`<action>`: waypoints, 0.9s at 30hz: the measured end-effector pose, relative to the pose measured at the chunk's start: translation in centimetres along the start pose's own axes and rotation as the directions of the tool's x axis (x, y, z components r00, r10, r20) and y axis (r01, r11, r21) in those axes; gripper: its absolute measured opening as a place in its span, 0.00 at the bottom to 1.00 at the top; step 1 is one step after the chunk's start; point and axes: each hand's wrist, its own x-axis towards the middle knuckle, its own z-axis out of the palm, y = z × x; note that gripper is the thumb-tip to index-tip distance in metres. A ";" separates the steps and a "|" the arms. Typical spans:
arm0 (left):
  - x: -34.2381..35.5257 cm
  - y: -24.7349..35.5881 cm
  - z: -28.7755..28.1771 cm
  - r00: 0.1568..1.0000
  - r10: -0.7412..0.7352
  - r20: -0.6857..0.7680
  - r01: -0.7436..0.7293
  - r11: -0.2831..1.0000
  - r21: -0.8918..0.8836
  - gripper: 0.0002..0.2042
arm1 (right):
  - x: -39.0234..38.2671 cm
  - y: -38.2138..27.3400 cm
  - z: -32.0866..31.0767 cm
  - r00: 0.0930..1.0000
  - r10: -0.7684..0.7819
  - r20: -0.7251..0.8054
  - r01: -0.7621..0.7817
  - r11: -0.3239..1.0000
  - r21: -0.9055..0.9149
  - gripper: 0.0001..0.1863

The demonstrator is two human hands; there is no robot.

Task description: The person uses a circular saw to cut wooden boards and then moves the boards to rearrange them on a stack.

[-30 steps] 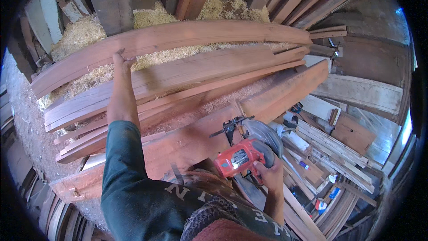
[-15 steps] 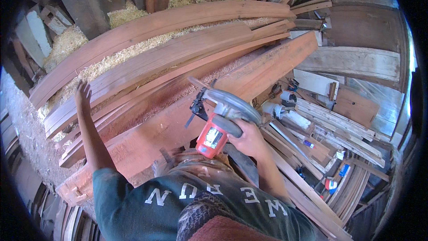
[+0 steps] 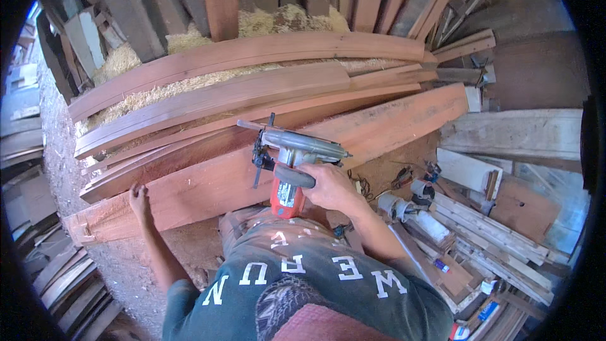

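Note:
My right hand [image 3: 331, 186] is closed around the dark handle of a red and grey circular saw [image 3: 303, 144], held over a wide reddish beam [image 3: 385, 129] that crosses in front of me. My left hand [image 3: 140, 199] is at the near beam's left part, fingers loosely bent and apart; I cannot tell whether it touches the wood. Behind the beam, several long planks [image 3: 214, 98] lie side by side, with pale wood shavings [image 3: 145, 100] between them.
Upright dark and reddish boards [image 3: 221, 0] line the far side. Scrap timber, a white board [image 3: 461, 170], cords and small containers [image 3: 423, 189] cover the floor at my right. More stacked offcuts [image 3: 31, 189] lie at the left, beside a dusty floor strip [image 3: 60, 145].
My left hand has let go of the far plank and moved down to the near beam. My right hand has swung the saw round and moved it left and up.

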 end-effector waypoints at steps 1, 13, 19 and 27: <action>-2.6 0.5 1.8 0.999 -0.041 0.003 0.041 0.998 -0.054 0.22 | -0.8 1.4 -0.9 0.999 0.027 0.018 -0.027 1.000 0.011 0.20; -12.8 9.8 27.3 0.810 0.252 0.529 -0.378 0.915 0.143 0.19 | -11.7 14.1 -13.0 0.893 0.278 -0.353 -0.290 0.957 0.021 0.19; -16.6 14.5 34.6 0.755 0.337 0.562 -0.575 0.752 0.321 0.18 | -17.8 21.8 -16.1 0.736 0.501 -0.455 -0.284 0.839 0.465 0.24; -28.6 20.0 55.5 0.622 0.339 0.706 -0.664 0.706 0.246 0.21 | -24.8 34.1 -21.8 0.670 0.530 -0.520 -0.172 0.792 0.586 0.25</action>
